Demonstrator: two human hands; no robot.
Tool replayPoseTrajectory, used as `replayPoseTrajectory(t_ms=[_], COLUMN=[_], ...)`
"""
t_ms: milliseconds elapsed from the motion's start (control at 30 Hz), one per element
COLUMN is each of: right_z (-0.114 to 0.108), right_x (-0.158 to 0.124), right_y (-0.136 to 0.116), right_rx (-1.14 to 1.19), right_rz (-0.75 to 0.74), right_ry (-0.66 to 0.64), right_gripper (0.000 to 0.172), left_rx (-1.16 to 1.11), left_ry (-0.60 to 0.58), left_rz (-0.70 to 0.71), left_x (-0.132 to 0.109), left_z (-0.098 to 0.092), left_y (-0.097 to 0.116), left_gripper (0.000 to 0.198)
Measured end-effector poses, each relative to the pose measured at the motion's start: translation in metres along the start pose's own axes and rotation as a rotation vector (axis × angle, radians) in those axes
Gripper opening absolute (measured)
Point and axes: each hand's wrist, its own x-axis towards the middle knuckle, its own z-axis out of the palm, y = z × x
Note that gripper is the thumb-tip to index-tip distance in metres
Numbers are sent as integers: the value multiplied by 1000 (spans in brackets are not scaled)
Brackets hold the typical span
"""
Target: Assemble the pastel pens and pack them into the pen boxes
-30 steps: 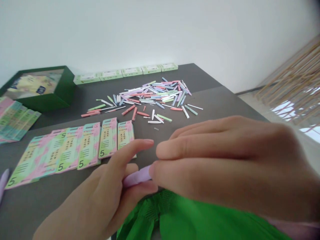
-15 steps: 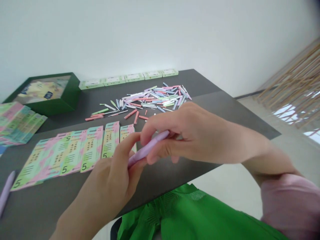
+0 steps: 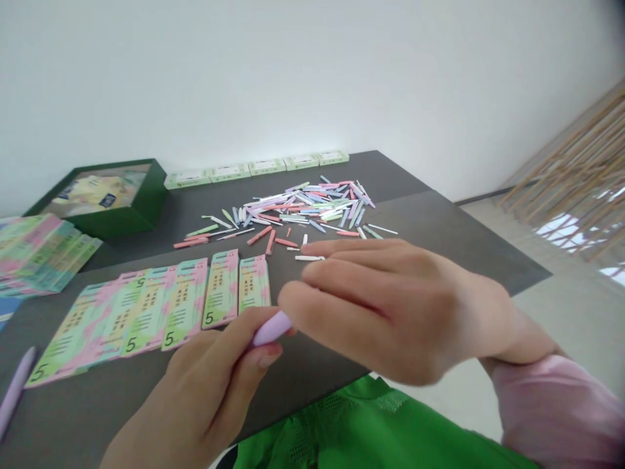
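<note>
A lilac pen [image 3: 271,329] is between my two hands over the front of the table. My left hand [image 3: 205,378] pinches it between thumb and index finger. My right hand [image 3: 385,306] is closed round its other end, and its fingers hide that part of the pen. Beyond the hands is a loose heap of pastel pen parts [image 3: 312,202], with white and pink pieces scattered nearer. Another lilac pen [image 3: 17,391] lies at the table's left edge. Several flat pink-and-green printed packs [image 3: 185,303], some marked 5, lie in a row left of my hands.
A dark green box [image 3: 117,218] with yellowish packets inside stands at the back left. Stacked packs [image 3: 43,254] sit before it. Several small pale green boxes [image 3: 229,172] line the wall. The dark table [image 3: 469,260] ends at right, near wooden sticks [image 3: 576,163].
My right hand has turned over, back upward, and wraps round the pen's far end, so less of the pen shows. My left hand keeps its pinch. The view has shifted slightly.
</note>
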Motion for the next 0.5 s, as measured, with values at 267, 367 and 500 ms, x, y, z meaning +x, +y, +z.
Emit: replayPoseTrajectory(t_ms=[267,367,500], right_z=[4,8,3], right_x=[17,20,9], right_y=[14,22,22], right_rx=[228,223,126], right_rz=[160,168,198], right_ry=[-262,-215,-41], right_gripper=[44,57,48], left_rx=[154,63,-110], left_ry=[109,74,-8], left_rz=[-101,-118,-158], left_x=[-5,-6,-1], left_z=[12,12,9], left_y=[-3,-6,-7], left_gripper=[54,54,45])
